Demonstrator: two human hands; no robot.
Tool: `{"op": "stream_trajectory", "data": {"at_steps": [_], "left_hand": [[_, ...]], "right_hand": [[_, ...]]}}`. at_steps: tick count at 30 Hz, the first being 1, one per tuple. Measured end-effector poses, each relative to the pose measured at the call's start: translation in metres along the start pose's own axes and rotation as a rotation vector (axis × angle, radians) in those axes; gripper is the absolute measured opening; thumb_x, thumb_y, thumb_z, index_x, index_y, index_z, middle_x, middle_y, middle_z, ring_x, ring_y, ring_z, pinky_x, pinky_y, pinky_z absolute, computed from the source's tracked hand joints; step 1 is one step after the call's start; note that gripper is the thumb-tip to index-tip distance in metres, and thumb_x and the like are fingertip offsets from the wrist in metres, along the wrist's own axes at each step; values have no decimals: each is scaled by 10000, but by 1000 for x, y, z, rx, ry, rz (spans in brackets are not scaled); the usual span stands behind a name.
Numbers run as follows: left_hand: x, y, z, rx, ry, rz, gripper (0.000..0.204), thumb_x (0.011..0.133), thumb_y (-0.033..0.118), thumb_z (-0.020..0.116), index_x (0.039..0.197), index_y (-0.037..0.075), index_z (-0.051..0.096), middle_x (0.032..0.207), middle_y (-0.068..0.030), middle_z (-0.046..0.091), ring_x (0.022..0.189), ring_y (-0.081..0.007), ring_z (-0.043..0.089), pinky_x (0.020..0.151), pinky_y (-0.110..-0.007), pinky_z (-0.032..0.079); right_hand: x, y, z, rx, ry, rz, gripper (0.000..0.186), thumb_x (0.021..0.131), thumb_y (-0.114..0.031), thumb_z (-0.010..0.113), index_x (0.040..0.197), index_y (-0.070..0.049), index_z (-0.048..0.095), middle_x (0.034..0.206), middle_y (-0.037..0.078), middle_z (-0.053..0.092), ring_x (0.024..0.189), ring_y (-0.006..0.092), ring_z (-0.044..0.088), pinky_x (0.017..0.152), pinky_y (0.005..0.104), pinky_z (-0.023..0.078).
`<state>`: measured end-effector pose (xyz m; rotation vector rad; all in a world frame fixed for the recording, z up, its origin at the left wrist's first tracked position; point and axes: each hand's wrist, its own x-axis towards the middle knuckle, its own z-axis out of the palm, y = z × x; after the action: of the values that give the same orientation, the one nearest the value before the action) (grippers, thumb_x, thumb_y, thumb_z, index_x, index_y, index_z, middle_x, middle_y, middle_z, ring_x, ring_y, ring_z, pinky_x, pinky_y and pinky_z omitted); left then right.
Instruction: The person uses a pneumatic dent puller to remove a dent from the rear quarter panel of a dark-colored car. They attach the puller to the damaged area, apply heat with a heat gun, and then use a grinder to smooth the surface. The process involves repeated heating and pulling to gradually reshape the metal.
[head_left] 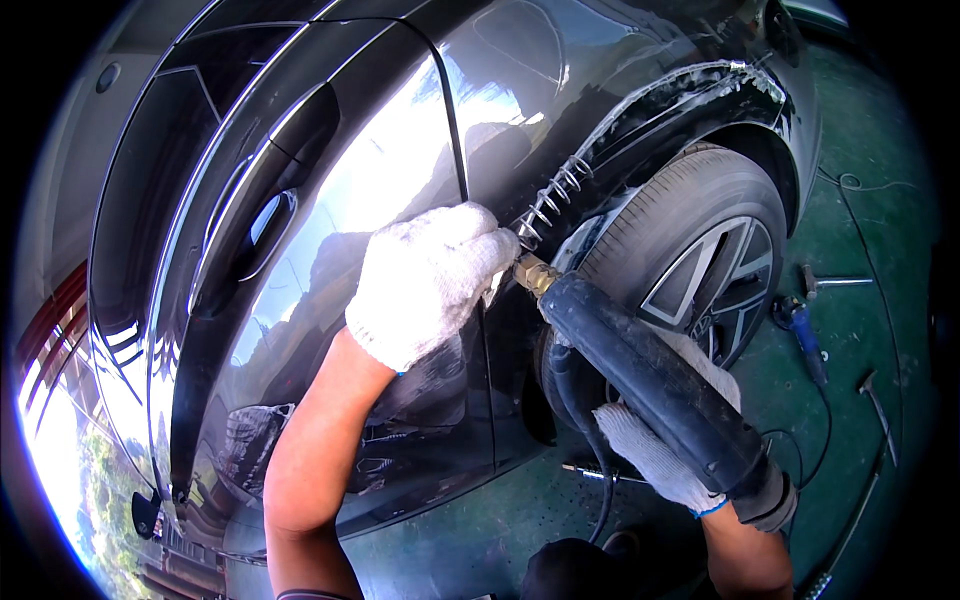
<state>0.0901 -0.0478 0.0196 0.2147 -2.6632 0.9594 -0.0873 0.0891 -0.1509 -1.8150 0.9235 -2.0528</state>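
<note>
My left hand (pixel 430 280), in a white knit glove, is closed against the dark car body (pixel 390 400) beside the door seam. Its fingers are pinched together at the tool's tip; what they hold is hidden. My right hand (pixel 660 450), also gloved, is wrapped from below round a black cylindrical dent-pulling welding gun (pixel 650 370). The gun's brass nozzle (pixel 535 274) points at the panel just right of my left fingers. A row of wire loops (pixel 556 198) stands up along the scraped wheel arch edge (pixel 690 90).
Right of the panel is the wheel (pixel 690 240). On the green floor (pixel 860 120) lie a hammer (pixel 838 281), a blue-bodied power tool (pixel 803 328), another hammer (pixel 878 415) and trailing cables. A thick cable (pixel 578 400) hangs below the gun. A door handle (pixel 270 232) projects at left.
</note>
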Motion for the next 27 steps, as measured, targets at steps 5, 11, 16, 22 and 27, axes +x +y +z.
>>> {"op": "stream_trajectory", "data": {"at_steps": [5,11,16,22,27], "left_hand": [[-3,-1,4,23,48,29,250,733,110,702,983,119,693,853,-66,617,747,-272,662,631,-385,544],[-3,0,5,16,67,27,261,726,116,710,987,125,697,887,-60,639,760,-267,669,634,-380,546],[0,4,1,15,-2,-20,254,774,110,747,1027,111,723,955,-90,689,855,-295,693,735,-399,570],[-11,4,2,-26,44,-38,266,753,111,726,1018,113,702,907,-71,658,775,-273,678,660,-376,551],[-70,60,-6,-546,382,-665,191,911,125,688,1079,43,724,866,-81,692,572,-138,612,507,-277,479]], "right_hand": [[1,-13,-1,65,-20,129,427,879,-51,713,1269,55,572,1012,123,689,869,187,705,777,309,599],[-1,-12,-2,57,-63,123,382,941,-48,630,1301,50,544,976,129,680,820,184,702,751,301,607],[0,-13,-2,44,-33,89,352,928,-17,635,1268,51,576,998,148,687,813,204,708,747,313,609],[-7,-21,-1,-102,21,51,346,900,6,654,1240,54,605,1028,167,694,829,228,714,762,329,609],[-67,-28,-22,-82,265,493,446,859,-75,709,1267,38,571,1141,165,643,890,208,662,823,364,566]]}}
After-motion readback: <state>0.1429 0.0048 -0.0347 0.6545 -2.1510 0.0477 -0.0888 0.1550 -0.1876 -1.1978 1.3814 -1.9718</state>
